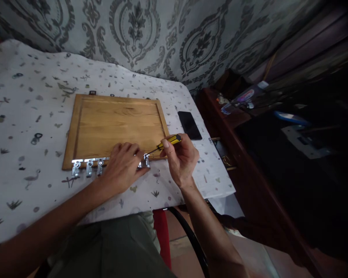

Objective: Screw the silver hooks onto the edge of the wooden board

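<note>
Bench (20, 129) spans left and centre of frame. Board (118, 127) mid-frame, metal pieces (89, 169) along lower edge. What looks like drawer (231, 168) open right of centre, contents too dark to name. Left grip (123, 164) palm down over board's lower edge; cannot tell whether anything clasped. Right grip (181, 156) closed round screwdriver (171, 141), long axis slanting upper right to lower left; rightmost piece (147, 162) lies left of right grip, at tip, left thumb just below.
</note>
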`<action>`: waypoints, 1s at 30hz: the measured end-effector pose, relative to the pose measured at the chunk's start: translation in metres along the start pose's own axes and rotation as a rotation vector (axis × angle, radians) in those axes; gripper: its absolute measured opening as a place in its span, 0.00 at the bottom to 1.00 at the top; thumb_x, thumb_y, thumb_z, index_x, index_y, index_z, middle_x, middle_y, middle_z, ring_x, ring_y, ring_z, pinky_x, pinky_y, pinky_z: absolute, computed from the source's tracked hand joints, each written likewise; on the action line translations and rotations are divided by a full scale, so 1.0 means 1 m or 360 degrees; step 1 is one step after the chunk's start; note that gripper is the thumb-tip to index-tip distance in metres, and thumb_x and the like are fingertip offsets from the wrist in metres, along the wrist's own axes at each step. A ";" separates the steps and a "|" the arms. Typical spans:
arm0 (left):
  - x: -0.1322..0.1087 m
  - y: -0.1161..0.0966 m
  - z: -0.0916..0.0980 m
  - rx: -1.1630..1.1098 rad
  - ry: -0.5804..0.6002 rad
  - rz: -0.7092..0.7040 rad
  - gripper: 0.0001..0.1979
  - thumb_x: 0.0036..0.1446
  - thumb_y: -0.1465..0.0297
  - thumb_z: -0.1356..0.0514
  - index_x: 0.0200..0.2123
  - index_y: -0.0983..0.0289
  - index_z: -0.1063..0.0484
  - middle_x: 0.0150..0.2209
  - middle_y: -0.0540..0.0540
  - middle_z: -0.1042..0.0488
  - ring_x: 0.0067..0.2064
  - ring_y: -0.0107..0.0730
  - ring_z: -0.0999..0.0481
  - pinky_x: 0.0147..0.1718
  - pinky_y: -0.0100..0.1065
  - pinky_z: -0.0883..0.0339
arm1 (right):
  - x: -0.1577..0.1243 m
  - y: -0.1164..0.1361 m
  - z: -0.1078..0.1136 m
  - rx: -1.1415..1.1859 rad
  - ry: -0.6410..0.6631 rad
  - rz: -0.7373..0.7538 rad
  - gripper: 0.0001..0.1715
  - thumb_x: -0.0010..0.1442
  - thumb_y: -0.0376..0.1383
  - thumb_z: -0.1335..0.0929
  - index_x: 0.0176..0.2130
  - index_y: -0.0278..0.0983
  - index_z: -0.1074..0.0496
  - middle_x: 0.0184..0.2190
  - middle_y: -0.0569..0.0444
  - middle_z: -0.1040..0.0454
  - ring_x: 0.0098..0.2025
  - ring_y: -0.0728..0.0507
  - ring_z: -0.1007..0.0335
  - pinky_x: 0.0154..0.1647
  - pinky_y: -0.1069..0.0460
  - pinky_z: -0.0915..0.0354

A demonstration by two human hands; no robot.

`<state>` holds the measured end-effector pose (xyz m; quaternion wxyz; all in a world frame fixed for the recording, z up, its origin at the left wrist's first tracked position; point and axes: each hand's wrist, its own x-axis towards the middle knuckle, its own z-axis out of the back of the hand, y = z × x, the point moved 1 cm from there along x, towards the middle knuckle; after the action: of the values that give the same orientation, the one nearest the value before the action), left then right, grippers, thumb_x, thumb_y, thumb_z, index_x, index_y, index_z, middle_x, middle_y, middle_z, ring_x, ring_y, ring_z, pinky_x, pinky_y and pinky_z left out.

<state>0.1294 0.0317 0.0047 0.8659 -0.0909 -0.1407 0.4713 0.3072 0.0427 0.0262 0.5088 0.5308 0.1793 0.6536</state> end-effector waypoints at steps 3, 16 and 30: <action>0.000 0.000 0.001 0.0017 0.0034 0.0011 0.17 0.64 0.60 0.35 0.49 0.65 0.25 0.47 0.61 0.25 0.53 0.54 0.29 0.51 0.52 0.38 | -0.001 -0.001 -0.001 0.0035 0.0018 0.0005 0.15 0.66 0.46 0.29 0.34 0.40 0.32 0.26 0.60 0.31 0.25 0.50 0.32 0.25 0.53 0.33; 0.002 -0.002 0.002 0.0108 0.0034 0.0004 0.18 0.63 0.58 0.35 0.49 0.65 0.25 0.46 0.60 0.24 0.51 0.52 0.28 0.49 0.51 0.35 | 0.024 0.012 0.013 0.0525 0.0787 -0.0237 0.13 0.61 0.45 0.25 0.39 0.38 0.24 0.38 0.56 0.23 0.30 0.52 0.26 0.29 0.56 0.24; 0.001 -0.002 0.001 0.0134 0.0053 0.0001 0.19 0.64 0.57 0.35 0.50 0.66 0.25 0.46 0.60 0.24 0.52 0.52 0.28 0.50 0.49 0.37 | 0.004 0.007 0.000 -0.0243 0.0165 0.0044 0.21 0.63 0.50 0.28 0.28 0.39 0.32 0.24 0.60 0.29 0.24 0.51 0.34 0.27 0.54 0.36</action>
<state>0.1313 0.0317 0.0065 0.8711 -0.0621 -0.1064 0.4754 0.3041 0.0433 0.0332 0.5288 0.4583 0.1479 0.6989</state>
